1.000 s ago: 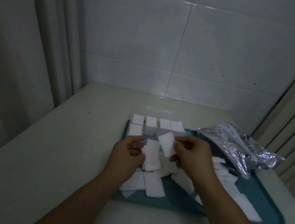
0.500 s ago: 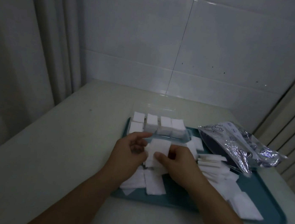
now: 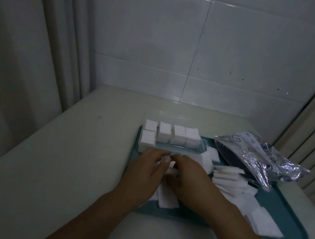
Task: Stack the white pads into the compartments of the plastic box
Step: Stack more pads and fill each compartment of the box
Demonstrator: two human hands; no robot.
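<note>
We are observing two bare forearms entering from the bottom edge, with no sleeves, gloves, watch or rings showing. The left hand (image 3: 147,169) and right hand (image 3: 187,177) are showing short, unpainted nails on the fingers (image 3: 164,161). Dim lighting is limiting finer detail.

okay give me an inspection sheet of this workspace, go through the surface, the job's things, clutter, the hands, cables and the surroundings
Surface: pale table with a teal tray on it.
Job's things: clear plastic box at the tray's far end, most compartments holding stacked white pads; loose pads scattered over the tray.
Clutter: crumpled silver foil bag lying over the tray's right edge.
Hands: left hand and right hand meet over the tray's middle, fingers curled on a small stack of pads between them.
Cables: nothing seen.
Surroundings: white tiled wall behind, curtains on both sides, dim light.
</note>
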